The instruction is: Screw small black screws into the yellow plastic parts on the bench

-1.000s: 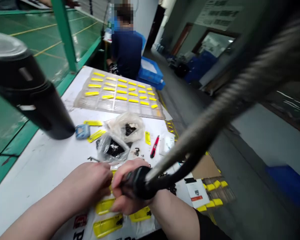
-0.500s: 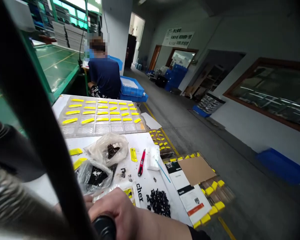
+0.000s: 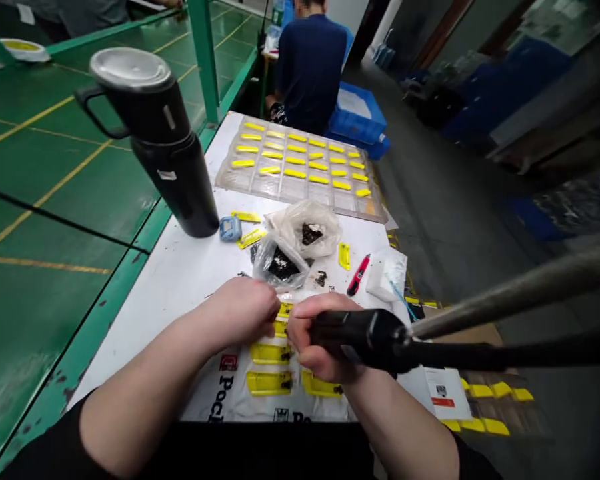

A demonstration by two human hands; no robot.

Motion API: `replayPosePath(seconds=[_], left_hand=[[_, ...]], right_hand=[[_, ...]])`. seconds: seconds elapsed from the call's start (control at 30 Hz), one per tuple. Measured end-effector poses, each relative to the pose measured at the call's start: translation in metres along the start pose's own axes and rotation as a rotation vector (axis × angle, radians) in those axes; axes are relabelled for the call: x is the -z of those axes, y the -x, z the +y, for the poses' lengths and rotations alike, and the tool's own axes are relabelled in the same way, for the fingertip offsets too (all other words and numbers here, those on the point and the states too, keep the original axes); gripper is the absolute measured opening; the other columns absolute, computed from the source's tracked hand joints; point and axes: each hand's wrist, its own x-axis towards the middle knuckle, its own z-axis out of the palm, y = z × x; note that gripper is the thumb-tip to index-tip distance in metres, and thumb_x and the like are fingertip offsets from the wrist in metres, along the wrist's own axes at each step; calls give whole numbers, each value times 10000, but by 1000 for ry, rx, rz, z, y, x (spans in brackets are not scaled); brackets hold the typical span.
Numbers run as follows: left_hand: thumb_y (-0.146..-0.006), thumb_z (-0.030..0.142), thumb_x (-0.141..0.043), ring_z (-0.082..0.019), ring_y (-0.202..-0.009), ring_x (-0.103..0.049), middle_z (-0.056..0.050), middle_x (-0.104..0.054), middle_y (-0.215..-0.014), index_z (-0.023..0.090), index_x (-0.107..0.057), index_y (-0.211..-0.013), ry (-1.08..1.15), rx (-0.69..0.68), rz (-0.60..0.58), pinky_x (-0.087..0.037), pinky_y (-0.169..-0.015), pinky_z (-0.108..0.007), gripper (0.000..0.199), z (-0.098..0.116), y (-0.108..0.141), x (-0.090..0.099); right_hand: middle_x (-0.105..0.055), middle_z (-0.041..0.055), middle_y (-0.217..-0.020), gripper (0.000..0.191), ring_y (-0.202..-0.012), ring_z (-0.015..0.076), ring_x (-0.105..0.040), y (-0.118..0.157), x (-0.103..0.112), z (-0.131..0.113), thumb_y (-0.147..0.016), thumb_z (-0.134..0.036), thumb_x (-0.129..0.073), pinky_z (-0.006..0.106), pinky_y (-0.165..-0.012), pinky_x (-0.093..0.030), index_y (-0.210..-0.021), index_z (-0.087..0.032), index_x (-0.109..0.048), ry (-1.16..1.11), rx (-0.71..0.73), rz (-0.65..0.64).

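Observation:
My right hand wraps around a black electric screwdriver, whose rear end and cord point toward me and to the right. Its tip is hidden behind the hand. Close by on the left, my left hand is closed, with its fingertips down by the yellow plastic parts; what they pinch is hidden. These parts carry small black pieces at one end and lie in rows on a printed white sheet. Just beyond the hands stand two clear bags, a nearer bag and a farther bag, both holding small dark pieces.
A red utility knife and a white packet lie at right. A tall black flask stands at left beside a small blue object. Farther back is a divided tray of yellow parts, with a seated person beyond.
My view has swung down and to the left, bringing both forearms, the flask and the rows of yellow parts into sight. The screwdriver stays in my right hand.

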Motion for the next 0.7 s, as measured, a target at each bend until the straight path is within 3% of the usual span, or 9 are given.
replayPosePath(seconds=[0.17,0.33,0.57,0.7], left_hand=[[-858,324,-872,-252,-773,-713,-59,-786,-850,214,-818,-819,-32,-1,-46,-404,-625,-328,129,4,-1,7],[-851,331,-885,-259,-792,-717,-70,-784,-879,211,-825,-866,-18,-7,-46,-427,-631,-336,135,3,0,7],[-865,370,-888,-263,-797,-722,-63,-788,-893,223,-831,-904,-65,-7,-84,-408,-604,-342,163,5,-1,8],[-858,381,-884,-261,-794,-719,-48,-788,-895,237,-831,-900,-55,-9,-68,-382,-595,-349,159,3,-2,7]], right_hand=[[-642,-17,-732,272,-571,144,-585,9,4,-3,-979,-339,-880,280,-564,-507,-1190,-250,-733,-6,-115,57],[-648,-8,-738,215,-609,161,-620,3,0,-8,-978,-275,-867,294,-567,-528,-1145,-210,-748,-70,-100,90],[-662,2,-742,114,-616,181,-639,1,-8,-16,-1001,-231,-812,335,-598,-554,-1067,-218,-721,36,-137,142],[-656,-1,-751,141,-609,165,-631,3,-12,-14,-1008,-295,-836,315,-585,-543,-1037,-205,-731,35,-137,219]])
